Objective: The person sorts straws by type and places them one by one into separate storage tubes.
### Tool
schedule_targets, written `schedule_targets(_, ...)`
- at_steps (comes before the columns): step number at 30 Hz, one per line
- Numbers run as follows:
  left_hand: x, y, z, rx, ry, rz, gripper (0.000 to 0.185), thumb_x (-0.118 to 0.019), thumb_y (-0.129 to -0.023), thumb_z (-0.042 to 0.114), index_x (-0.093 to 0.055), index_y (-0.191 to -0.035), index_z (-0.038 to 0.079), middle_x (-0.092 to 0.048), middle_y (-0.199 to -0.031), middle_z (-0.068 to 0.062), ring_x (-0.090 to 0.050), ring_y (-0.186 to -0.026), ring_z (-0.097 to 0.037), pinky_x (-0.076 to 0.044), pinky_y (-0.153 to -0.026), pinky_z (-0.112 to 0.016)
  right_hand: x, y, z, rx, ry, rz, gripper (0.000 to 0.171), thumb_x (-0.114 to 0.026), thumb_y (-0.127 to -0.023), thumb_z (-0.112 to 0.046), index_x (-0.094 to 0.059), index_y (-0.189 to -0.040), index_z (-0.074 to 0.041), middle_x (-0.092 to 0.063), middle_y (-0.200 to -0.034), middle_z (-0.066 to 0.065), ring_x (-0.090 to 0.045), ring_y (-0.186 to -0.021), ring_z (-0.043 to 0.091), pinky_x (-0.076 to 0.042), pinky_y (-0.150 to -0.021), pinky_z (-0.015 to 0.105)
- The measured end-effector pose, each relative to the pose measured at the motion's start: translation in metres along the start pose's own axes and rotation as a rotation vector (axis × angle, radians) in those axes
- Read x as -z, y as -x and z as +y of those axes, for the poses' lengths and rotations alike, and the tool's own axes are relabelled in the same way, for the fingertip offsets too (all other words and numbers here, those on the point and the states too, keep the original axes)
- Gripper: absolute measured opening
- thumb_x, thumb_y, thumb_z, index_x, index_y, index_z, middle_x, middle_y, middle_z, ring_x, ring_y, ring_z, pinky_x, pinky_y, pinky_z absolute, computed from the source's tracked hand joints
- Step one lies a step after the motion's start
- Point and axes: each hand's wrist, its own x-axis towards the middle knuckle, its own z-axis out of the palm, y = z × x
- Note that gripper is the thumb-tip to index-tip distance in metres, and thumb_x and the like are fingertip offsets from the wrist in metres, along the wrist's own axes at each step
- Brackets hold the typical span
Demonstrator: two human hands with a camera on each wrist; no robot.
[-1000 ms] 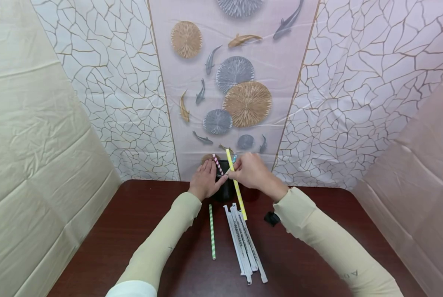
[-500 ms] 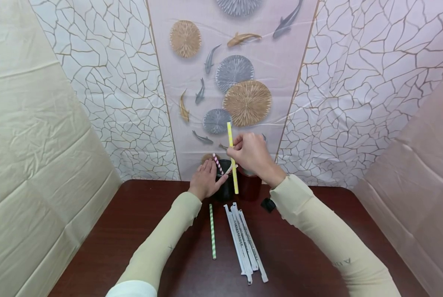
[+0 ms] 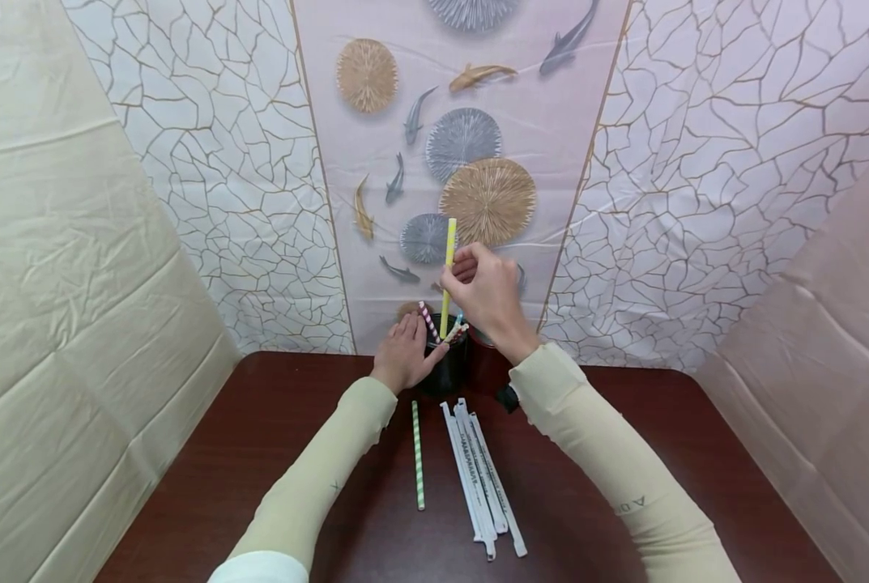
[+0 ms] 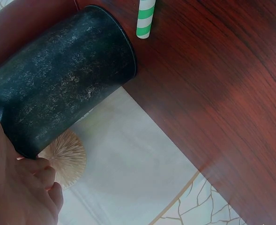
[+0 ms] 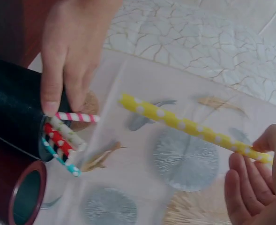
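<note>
**Inspector:** Left to right, please.

**Assistant:** The green-striped straw [image 3: 417,455] lies loose on the table [image 3: 274,453], just beside the bundle of wrapped straws [image 3: 482,478]. The left hand [image 3: 403,354] curls around the black cup [image 3: 447,366] and steadies it at the back edge. The right hand [image 3: 483,293] pinches the yellow dotted straw [image 3: 448,274] and holds it upright, lower tip at the cup's mouth.

**Inspector:** The cup's contents?

**Assistant:** Pink, red and teal striped straws [image 5: 63,136] lean against its rim. A dark red cup [image 5: 21,194] touches it on the right.

**Inspector:** Risks?

**Assistant:** In my judgement, the tip could catch on the leaning straws or the rim and buckle. A loosened left grip could let the cup tip.
</note>
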Motion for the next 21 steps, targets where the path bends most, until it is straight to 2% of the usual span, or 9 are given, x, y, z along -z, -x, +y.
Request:
schedule_targets(6, 0.0, 0.0, 0.0, 0.0, 0.012, 0.008, 0.091, -0.021, -0.109, 0.068, -0.021, -0.167, -0.001, -0.024, -0.175, -0.02, -0.022, -0.165, -0.032, -0.022, -0.134, -0.043, -0.016, 0.001, 0.017, 0.022, -0.077, 0.061, 0.015, -0.074, -0.093, -0.01, -0.073, -0.102, 0.002, -0.08, -0.09, 0.015, -0.079, -0.078, 0.027, -0.066, -0.073, 0.037)
schedule_targets(14, 0.0, 0.0, 0.0, 0.013, 0.004, -0.001, 0.091, -0.02, -0.109, 0.07, -0.02, -0.168, 0.0, -0.022, -0.176, -0.019, -0.021, -0.165, -0.031, -0.021, -0.135, -0.042, -0.042, 0.01, 0.051, 0.044, -0.09, 0.131, 0.014, -0.076, -0.094, -0.01, -0.075, -0.103, 0.001, -0.08, -0.09, 0.014, -0.079, -0.078, 0.027, -0.065, -0.073, 0.04)
schedule_targets(21, 0.0, 0.0, 0.001, 0.019, 0.012, -0.014, 0.092, -0.019, -0.108, 0.071, -0.019, -0.168, 0.001, -0.021, -0.176, -0.018, -0.019, -0.165, -0.03, -0.02, -0.135, -0.042, -0.062, 0.024, 0.072, -0.008, -0.078, 0.106, 0.017, -0.074, -0.097, -0.012, -0.073, -0.107, 0.001, -0.08, -0.093, 0.015, -0.079, -0.081, 0.027, -0.065, -0.075, 0.041)
